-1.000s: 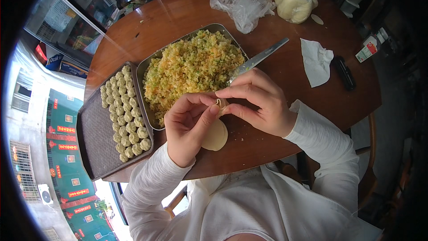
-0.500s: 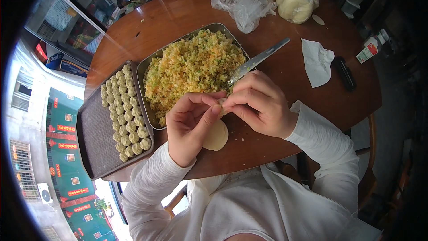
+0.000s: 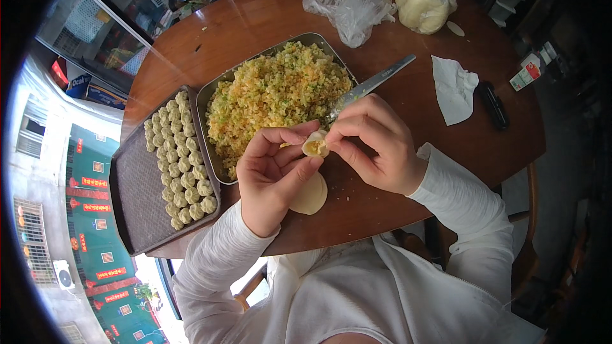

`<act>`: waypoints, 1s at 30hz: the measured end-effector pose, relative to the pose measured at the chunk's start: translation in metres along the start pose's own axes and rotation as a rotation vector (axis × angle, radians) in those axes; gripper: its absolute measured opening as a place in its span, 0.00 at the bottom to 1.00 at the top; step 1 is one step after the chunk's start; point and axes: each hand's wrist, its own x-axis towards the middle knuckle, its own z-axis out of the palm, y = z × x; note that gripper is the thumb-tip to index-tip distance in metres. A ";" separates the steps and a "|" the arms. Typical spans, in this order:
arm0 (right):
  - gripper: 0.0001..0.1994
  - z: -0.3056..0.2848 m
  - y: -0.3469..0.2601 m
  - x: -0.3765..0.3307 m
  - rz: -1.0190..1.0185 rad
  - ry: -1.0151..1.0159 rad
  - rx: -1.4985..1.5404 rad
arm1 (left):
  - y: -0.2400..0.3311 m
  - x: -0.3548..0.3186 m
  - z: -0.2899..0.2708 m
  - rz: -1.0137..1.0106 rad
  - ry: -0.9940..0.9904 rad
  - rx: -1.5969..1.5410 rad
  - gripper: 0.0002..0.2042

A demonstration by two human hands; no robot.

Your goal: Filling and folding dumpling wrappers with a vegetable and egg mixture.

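Left hand: cupped above the near edge of the table, fingers curled and clamped on the half-formed dumpling.
Right hand: meets the left from the right, thumb and forefinger pinched on the same dumpling; a metal spoon is tucked under its fingers, handle pointing far right.
Dumpling: held between both hands, top open, yellow filling showing, just near of the filling tray.
Wrappers: round dough discs lying on the table under the left hand.
Filling tray: heaped with yellow-green chopped filling.
Dumpling tray: left of it, with rows of finished dumplings along its right side.
Far side: crumpled plastic bag, bagged dough, paper napkin.
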 end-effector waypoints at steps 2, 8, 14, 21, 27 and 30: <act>0.08 0.000 -0.003 0.002 -0.012 0.006 0.001 | 0.000 0.000 0.000 0.011 0.015 -0.009 0.15; 0.09 0.002 0.001 -0.002 -0.009 0.040 -0.004 | 0.001 0.000 0.000 0.026 0.018 0.013 0.14; 0.09 0.000 0.004 0.001 -0.093 0.025 -0.080 | -0.002 -0.001 -0.001 0.036 0.025 0.055 0.14; 0.10 0.001 0.005 0.000 -0.063 0.048 -0.063 | -0.002 -0.001 0.000 0.061 0.012 0.132 0.14; 0.14 -0.001 0.002 0.001 0.014 0.030 -0.042 | -0.002 -0.002 -0.003 0.044 -0.023 0.140 0.14; 0.14 -0.002 0.004 0.000 -0.017 0.008 -0.047 | -0.001 -0.003 -0.002 0.025 0.002 0.151 0.14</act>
